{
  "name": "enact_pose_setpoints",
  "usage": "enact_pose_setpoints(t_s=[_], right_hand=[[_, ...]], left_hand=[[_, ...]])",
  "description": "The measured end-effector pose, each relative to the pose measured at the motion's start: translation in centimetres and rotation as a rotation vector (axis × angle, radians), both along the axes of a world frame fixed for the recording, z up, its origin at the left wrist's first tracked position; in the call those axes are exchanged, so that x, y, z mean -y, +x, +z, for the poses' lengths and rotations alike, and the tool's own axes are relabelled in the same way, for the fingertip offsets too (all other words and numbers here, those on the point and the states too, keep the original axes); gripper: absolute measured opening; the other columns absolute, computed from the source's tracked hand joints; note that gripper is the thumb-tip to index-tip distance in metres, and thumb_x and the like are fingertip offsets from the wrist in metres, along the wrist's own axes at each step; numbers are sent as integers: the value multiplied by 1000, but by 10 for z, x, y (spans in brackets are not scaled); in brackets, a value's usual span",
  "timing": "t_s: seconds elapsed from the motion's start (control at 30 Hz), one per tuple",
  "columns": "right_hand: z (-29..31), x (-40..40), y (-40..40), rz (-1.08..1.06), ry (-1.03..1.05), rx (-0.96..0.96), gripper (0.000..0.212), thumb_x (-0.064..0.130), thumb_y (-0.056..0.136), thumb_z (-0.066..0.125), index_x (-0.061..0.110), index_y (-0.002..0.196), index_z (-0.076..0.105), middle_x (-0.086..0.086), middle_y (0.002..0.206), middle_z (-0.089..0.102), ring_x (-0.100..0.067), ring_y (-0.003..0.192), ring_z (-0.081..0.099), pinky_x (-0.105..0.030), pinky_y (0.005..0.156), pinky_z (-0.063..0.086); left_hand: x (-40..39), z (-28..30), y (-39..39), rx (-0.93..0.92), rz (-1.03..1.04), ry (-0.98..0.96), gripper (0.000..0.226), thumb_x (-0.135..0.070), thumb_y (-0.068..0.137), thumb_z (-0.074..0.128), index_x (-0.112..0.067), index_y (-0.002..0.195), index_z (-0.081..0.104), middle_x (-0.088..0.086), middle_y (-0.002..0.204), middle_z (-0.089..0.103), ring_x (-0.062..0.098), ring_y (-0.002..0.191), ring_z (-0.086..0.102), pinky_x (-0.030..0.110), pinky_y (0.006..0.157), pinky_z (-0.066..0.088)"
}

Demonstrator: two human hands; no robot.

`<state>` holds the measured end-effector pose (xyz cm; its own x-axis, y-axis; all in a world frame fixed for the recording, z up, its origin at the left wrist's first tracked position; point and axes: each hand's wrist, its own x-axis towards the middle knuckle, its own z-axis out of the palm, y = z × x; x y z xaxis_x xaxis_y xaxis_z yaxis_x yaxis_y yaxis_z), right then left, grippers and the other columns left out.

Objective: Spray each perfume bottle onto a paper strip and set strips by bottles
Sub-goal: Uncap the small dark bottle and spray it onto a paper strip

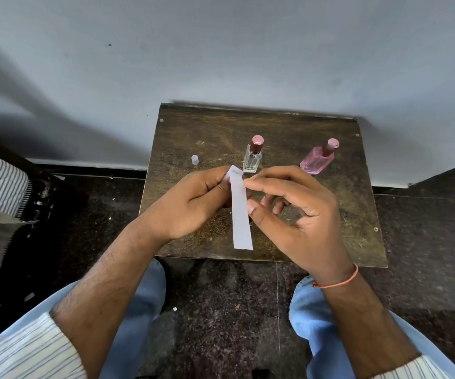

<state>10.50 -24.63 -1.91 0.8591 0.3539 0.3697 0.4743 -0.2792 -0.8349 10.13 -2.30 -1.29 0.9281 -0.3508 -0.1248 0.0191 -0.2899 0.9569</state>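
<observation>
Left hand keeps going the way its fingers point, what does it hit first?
Probably the clear perfume bottle: the left hand points up-right across the table, pinching the paper strip, with the bottle just beyond the strip's top. Depth is unclear.

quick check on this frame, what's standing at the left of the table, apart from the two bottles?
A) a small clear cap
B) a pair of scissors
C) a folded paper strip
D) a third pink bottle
A: a small clear cap stands alone on the table, left of the clear bottle and the pink bottle; the only paper strip is pinched between the left hand and right hand.
</observation>
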Motion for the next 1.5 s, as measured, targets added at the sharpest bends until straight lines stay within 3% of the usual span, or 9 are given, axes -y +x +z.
enact_pose_setpoints(t_s=[0.17,0.33,0.5,0.63,0.93,1.13,1.27,1.37,1.5], right_hand=[[0,-1,-1,4,-6,15,18,4,93,84,9,111,84,-5,115,77,-26,81,71,-43,65,56],[-2,-3,0,-63,-4,24,15,8,97,82,11,112,84,-4,112,77,-24,78,70,-40,63,55],[-4,-4,1,-78,-52,82,18,9,93,87,8,111,85,-6,110,77,-22,84,72,-30,68,56],[-4,-4,1,-118,-78,147,14,8,94,86,5,108,86,-7,107,78,-12,92,73,-19,80,54],[-4,-2,-3,-129,-159,275,18,10,96,84,5,114,84,-9,107,79,-28,95,75,-42,81,59],[6,1,-6,-202,-124,348,13,4,96,83,2,109,85,-11,103,79,-25,90,76,-41,78,60],[8,12,-2,-242,-146,375,15,3,95,83,2,110,85,-12,101,79,-26,86,76,-43,74,59],[0,16,-2,-268,-215,394,19,2,95,84,5,113,85,-12,101,80,-28,84,74,-45,71,57],[0,17,-3,-255,-261,455,19,4,98,81,8,117,84,-10,104,81,-31,84,75,-46,72,57]], left_hand=[[-1,-5,2,-10,-14,70,39,-36,114,42,-7,102,65,18,81,62,37,70,52,41,65,45],[2,-5,0,57,-46,126,35,-37,114,42,-17,91,58,9,72,54,16,63,47,34,61,43],[2,-8,1,64,-107,126,30,-32,115,42,-17,103,65,18,79,62,39,71,56,46,65,49],[1,-5,1,111,-119,123,28,-30,116,43,-33,93,59,2,68,50,21,61,45,32,58,40],[-1,1,3,171,-141,159,42,-35,114,39,-63,90,57,12,70,55,34,62,51,35,58,43],[-21,-14,4,108,-18,312,31,-46,114,39,-46,103,68,0,83,72,27,73,69,47,71,61],[-26,-7,8,-42,189,-74,38,-35,116,39,-21,104,73,-2,78,65,19,71,58,30,67,50],[-17,9,10,-211,141,-406,43,-32,114,37,-18,98,75,9,105,78,22,75,64,29,63,51],[-9,15,9,-323,57,-515,46,-32,109,38,-15,103,80,8,110,81,21,69,68,29,56,52]])
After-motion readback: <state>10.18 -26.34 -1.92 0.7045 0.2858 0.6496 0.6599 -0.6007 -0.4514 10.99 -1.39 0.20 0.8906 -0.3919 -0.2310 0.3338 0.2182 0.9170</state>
